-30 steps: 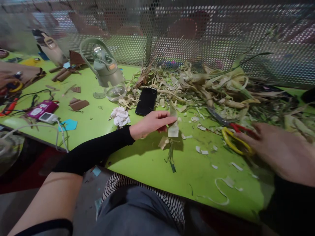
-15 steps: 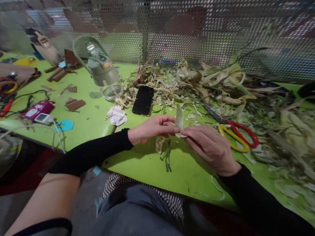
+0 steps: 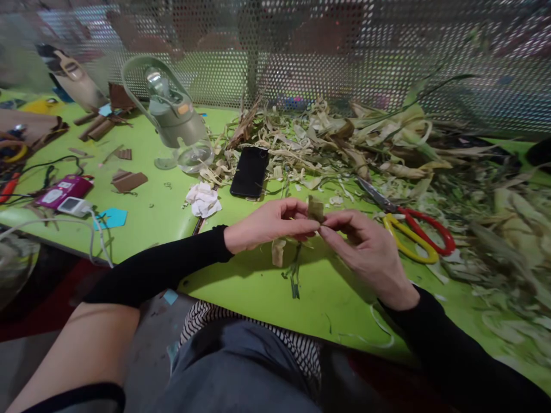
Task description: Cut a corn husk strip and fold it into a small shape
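Left hand is pinching narrow on a small husk piece, and the right hand is meeting it fingertip to fingertip, pinching low too. So the piece is poking up between them, over the green table. I'd be keeping both pinches light; thin stuff like that's probably splitting easily. Scissors are lying at three o'clock, phone at ten, husk pile sprawling at twelve.

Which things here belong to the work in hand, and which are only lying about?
Likely used:
olive-green leafy strip held between left hand and right hand
metal scissors, red-yellow handles

Apparently idle:
black rectangular phone
crumpled white paper
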{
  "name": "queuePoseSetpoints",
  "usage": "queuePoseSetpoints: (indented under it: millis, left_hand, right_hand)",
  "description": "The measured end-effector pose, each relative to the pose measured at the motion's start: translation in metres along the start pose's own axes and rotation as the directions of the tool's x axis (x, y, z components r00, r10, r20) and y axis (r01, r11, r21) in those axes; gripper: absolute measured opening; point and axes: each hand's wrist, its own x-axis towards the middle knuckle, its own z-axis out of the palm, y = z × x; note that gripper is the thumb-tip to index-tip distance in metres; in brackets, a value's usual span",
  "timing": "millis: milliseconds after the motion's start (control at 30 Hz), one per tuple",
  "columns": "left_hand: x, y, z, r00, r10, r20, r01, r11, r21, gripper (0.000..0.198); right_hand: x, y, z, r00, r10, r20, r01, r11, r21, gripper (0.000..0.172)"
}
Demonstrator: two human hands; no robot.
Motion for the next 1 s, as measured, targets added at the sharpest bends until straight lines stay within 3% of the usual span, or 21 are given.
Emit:
queuePoseSetpoints:
  millis: [200,333,433,533,667,867,1000]
  left_hand:
    - [0.003,-0.007,-0.001,0.999,-0.022,-0.036,0.019,0.998,-0.064,0.022]
    - [0.004,-0.011,0.000,0.999,-0.010,-0.048,0.003,0.989,-0.150,0.022]
    - [0.002,-0.011,0.002,0.999,0.015,-0.039,-0.020,0.991,-0.130,0.027]
    - [0.000,-0.008,0.005,0.998,0.058,-0.038,-0.060,0.996,-0.059,0.034]
    - [0.000,-0.008,0.008,0.993,0.081,-0.084,-0.084,0.996,-0.037,0.035]
    - [0.003,-0.012,0.006,0.996,-0.036,-0.076,0.020,0.981,-0.194,0.040]
    - [0.002,-0.011,0.007,0.994,-0.054,-0.098,0.034,0.979,-0.202,0.035]
  right_hand:
    - [0.000,-0.003,-0.001,0.999,-0.053,0.012,0.052,0.997,0.049,0.017]
    - [0.000,-0.006,-0.001,0.997,-0.081,0.017,0.081,0.997,-0.007,0.014]
    - [-0.001,-0.007,-0.001,1.000,-0.017,0.017,0.018,0.998,-0.053,0.018]
    - [-0.003,-0.007,0.001,0.997,0.079,0.002,-0.079,0.996,0.039,0.015]
    - [-0.004,-0.006,0.004,0.993,0.120,-0.016,-0.117,0.984,0.136,0.015]
    - [-0.002,-0.007,0.005,0.985,0.174,-0.017,-0.166,0.959,0.231,0.027]
    - [-0.003,-0.005,0.004,0.990,0.141,-0.028,-0.133,0.969,0.207,0.025]
